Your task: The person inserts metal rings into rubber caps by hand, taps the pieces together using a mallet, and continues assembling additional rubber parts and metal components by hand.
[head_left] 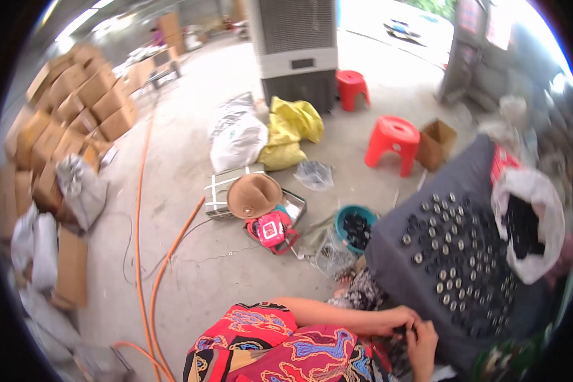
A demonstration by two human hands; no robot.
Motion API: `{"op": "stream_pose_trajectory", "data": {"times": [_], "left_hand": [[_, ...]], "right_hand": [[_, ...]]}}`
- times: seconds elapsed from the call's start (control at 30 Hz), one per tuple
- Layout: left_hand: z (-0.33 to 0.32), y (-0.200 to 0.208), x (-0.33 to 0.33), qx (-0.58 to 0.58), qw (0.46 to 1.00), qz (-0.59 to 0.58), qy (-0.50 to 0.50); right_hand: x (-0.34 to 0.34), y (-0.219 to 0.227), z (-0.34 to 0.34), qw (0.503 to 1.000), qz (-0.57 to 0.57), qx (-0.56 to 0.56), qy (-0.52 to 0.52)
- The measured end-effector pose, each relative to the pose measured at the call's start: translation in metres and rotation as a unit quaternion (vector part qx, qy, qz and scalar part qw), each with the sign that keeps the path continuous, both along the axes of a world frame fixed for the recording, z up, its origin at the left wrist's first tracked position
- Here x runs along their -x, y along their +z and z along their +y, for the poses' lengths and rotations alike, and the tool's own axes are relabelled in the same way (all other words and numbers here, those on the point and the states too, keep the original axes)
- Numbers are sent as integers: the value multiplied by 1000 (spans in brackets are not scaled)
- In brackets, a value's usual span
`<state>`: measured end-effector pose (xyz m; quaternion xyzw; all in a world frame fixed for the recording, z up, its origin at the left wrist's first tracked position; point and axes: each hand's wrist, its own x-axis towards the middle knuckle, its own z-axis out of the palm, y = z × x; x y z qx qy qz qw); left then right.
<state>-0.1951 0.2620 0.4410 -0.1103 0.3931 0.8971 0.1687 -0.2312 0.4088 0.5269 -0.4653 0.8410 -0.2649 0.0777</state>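
Over my lap, at the lower right, my left hand (398, 318) and my right hand (422, 341) meet with their fingers pinched together. Something small and dark shows between the fingertips, too small and covered to name. Right beside them stands a table under a dark grey cloth (388, 248). Many small black round parts (449, 274) lie spread on it, several with pale ring-shaped centres. A white sack (528, 270) with its mouth turned back holds more black pieces at the table's right. Beyond my knees, a teal basin (341, 219) contains black parts too.
An orange hose (140, 254) runs along the floor at left, near stacked cartons (76, 95). Ahead are a brown hat (254, 195), a red bag (272, 232), white (239, 137) and yellow sacks (286, 137), red stools (391, 140) and a tall air cooler (296, 63).
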Motion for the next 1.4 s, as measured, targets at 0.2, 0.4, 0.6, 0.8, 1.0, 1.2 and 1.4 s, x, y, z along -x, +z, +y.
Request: {"op": "stream_pose_trajectory", "data": {"times": [0.2,0.4,0.6,0.8,1.0,1.2,1.4], "left_hand": [[-13,7,-16,-17,997,-68,17],[-37,33,-13,-34,999,-12,31],[-93,72,-30,-27,992,33,120],[-224,194,-91,11,856,209,472],[-234,271,-147,88,661,387,637],[-196,175,-83,99,880,178,430],[-114,108,-32,101,968,129,188]], "right_hand": [[-3,15,-21,996,-60,45,47],[8,11,-33,968,-183,167,-32],[-3,15,-35,931,-225,273,-86],[5,10,-28,960,-151,228,-65],[8,6,-28,955,-172,232,-61],[6,-6,-24,953,-171,248,-39],[-1,-2,-19,912,-262,296,-112]]}}
